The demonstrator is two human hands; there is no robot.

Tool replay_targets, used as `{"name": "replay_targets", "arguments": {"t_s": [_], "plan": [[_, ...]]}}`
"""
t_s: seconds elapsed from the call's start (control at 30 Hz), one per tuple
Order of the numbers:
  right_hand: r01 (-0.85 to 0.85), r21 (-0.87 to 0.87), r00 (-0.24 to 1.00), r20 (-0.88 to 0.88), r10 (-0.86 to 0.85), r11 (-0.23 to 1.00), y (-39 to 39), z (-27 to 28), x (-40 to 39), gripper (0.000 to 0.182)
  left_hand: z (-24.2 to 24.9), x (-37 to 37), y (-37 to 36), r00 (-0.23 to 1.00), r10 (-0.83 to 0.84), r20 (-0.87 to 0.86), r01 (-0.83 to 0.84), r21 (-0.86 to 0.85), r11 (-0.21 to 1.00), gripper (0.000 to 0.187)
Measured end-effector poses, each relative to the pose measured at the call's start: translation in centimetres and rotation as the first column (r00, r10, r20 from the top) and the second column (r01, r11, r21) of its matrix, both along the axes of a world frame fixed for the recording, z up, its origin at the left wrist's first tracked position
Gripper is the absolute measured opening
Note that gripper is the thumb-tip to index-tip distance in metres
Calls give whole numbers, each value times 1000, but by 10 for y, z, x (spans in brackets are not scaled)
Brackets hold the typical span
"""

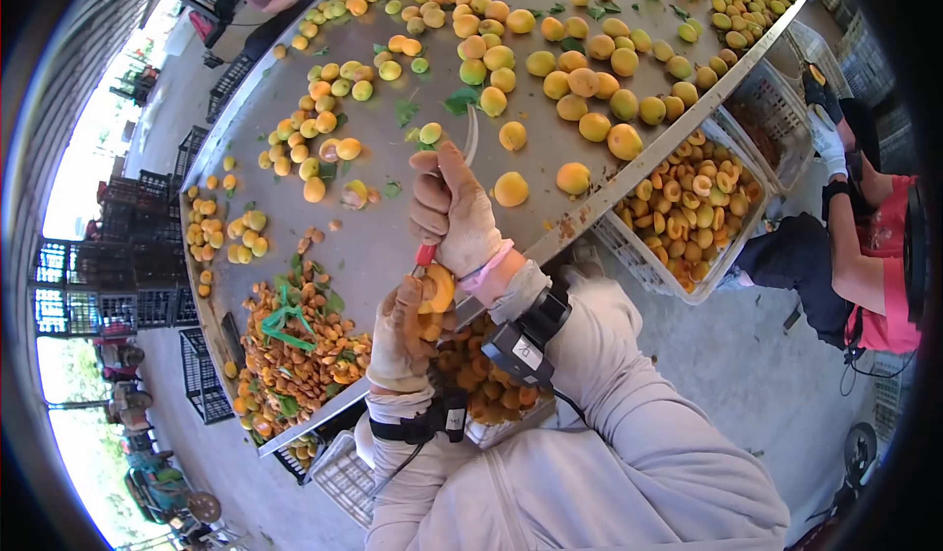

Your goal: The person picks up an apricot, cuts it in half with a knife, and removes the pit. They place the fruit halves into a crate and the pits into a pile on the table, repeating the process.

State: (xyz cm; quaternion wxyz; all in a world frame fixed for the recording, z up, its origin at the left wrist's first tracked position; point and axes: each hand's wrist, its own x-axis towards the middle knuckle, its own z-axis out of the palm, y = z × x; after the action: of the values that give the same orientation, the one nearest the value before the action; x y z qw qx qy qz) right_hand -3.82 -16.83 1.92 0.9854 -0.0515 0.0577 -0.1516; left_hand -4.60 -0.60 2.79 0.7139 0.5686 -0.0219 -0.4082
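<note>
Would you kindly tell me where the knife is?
In the head view, the red-handled knife is slightly left of centre, held in the right hand, its curved blade near a green leaf.

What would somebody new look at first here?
Probably the apricots spread across the metal table. Next, near the picture's middle, the curved knife in the right hand and the cut apricot in the left hand. A green ribbon also pops out on the brownish pile, lower left.

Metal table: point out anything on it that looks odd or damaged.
A green strip lies looped on the heap of pits, where it looks stray. Farther up, one apricot looks torn open, unlike the whole fruit nearby.
</note>
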Motion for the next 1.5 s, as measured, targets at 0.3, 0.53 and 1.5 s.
{"name": "replay_targets", "arguments": {"t_s": [0.3,0.53,1.5], "plan": [[203,-207,908,-326,-263,957,-30,25,-8,8,-7,8,-7,950,201,238,-188,-74,979,49],[-378,-925,904,-378,-199,39,9,9,-26,37,1,11,-10,768,294,570,-352,-9,936,44],[-113,-659,860,-440,-259,744,-62,24,-43,30,31,-37,50,555,-522,647,18,619,786,38]]}}
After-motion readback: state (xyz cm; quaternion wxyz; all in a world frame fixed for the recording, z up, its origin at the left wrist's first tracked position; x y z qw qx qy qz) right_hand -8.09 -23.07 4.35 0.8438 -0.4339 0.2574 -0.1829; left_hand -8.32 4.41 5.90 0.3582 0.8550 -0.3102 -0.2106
